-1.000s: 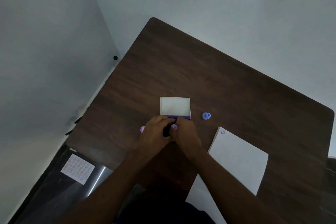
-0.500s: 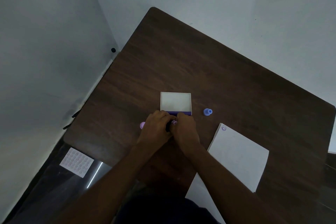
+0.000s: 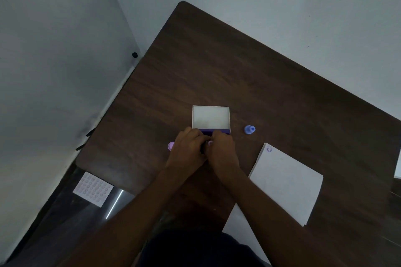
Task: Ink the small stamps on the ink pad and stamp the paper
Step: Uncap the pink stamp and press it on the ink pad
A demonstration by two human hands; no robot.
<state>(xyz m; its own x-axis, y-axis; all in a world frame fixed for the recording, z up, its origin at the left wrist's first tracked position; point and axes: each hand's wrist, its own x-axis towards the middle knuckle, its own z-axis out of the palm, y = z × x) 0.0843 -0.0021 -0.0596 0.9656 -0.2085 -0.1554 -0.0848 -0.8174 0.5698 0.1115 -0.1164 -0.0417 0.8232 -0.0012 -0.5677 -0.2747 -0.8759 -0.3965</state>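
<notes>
Progress: 1 smiley print [image 3: 269,149] on paper [image 3: 286,182], centre-right | Now: right hand [image 3: 223,151] grip pinching pink stamp [image 3: 210,142] over ink pad [image 3: 213,131], mid-frame; left hand [image 3: 187,149] grip unclear | Left: blue stamp [image 3: 249,129], right of pad, unused; most stamping pending.

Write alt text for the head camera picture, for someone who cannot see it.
Two bare hands, left hand and right hand, meet over a purple ink pad with its white lid raised, on a dark wooden table. A blue stamp stands right of it, beside white paper bearing one smiley print.
</notes>
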